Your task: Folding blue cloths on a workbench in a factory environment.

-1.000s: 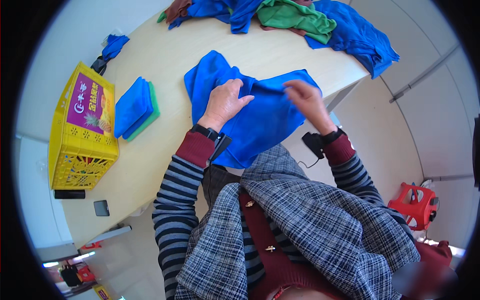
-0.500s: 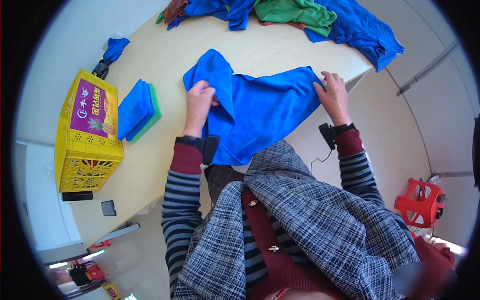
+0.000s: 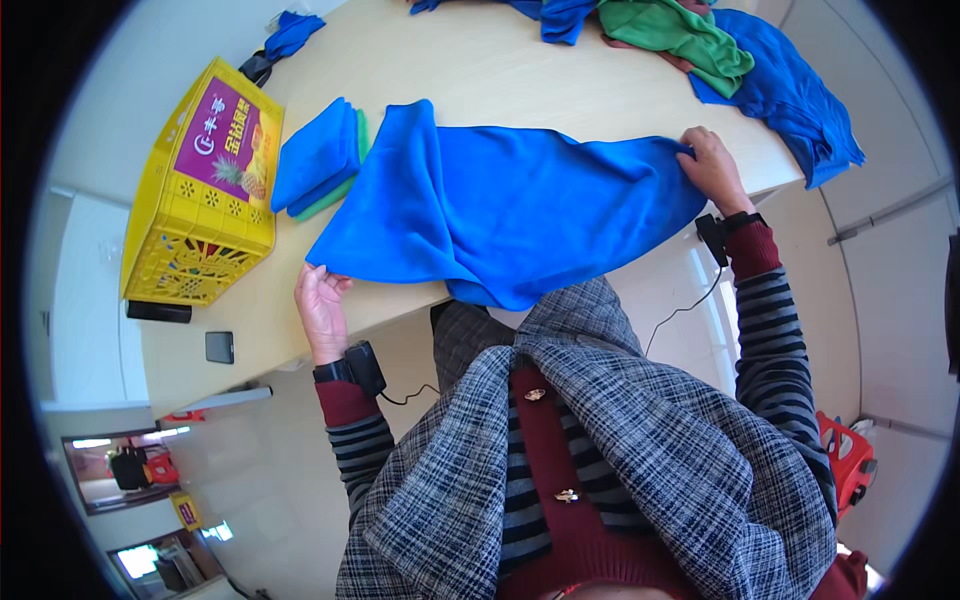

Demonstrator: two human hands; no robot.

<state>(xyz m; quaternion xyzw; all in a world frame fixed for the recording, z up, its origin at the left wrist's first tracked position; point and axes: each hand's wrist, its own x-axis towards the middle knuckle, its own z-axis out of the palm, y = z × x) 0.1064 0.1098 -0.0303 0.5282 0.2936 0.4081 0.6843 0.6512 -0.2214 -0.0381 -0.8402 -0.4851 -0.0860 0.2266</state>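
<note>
A blue cloth lies spread, with soft folds, over the near part of the table and hangs past its front edge toward my lap. My left hand pinches its near left corner between thumb and fingers. At the right end, my right hand grips the cloth's edge, thumb on one side and fingers curled on the other. Just left of the cloth sits a small stack of folded cloths, blue on top with green beneath.
A yellow plastic crate with a purple panel stands at the table's left. A dark phone lies near the left edge. Loose blue cloths and a green cloth are heaped along the back right. A red stool is on the floor at right.
My left hand has moved down and left, pulling a corner of the blue cloth outward so it spreads wider. My right hand keeps its hold at the right edge. The view has shifted.
</note>
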